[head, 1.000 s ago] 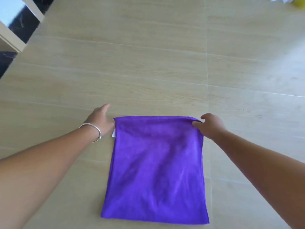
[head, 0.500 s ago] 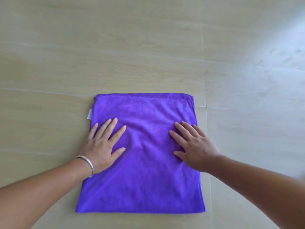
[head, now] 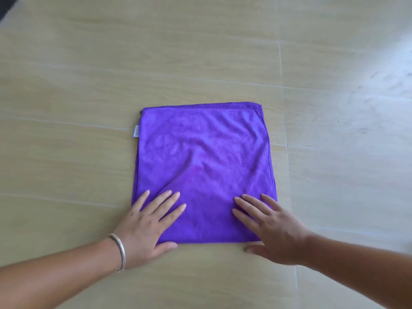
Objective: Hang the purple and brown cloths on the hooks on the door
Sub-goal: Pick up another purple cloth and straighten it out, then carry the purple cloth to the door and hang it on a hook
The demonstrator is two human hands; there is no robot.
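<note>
1. Head view: the purple cloth [head: 202, 166] lies flat on the pale wood-look floor [head: 66, 108], folded into a near square, in the middle of the frame.
2. The left hand [head: 146, 228] rests palm down on the cloth's lower left corner, fingers straight and spread, pointing toward the upper right of the frame; its thumb lies on the floor just below the cloth's lower edge.
3. The right hand [head: 270, 230] rests palm down on the lower right corner, fingers straight and spread, pointing toward the upper left; its thumb also lies on the floor just below the edge.
4. A silver bangle [head: 119, 250] sits on the left wrist.
5. A small white label [head: 136, 131] sticks out from the cloth's left edge, near its upper left corner.
6. Soft creases run across the middle of the cloth, between the hands and its upper edge.
7. A stitched hem lines the upper edge.
</note>
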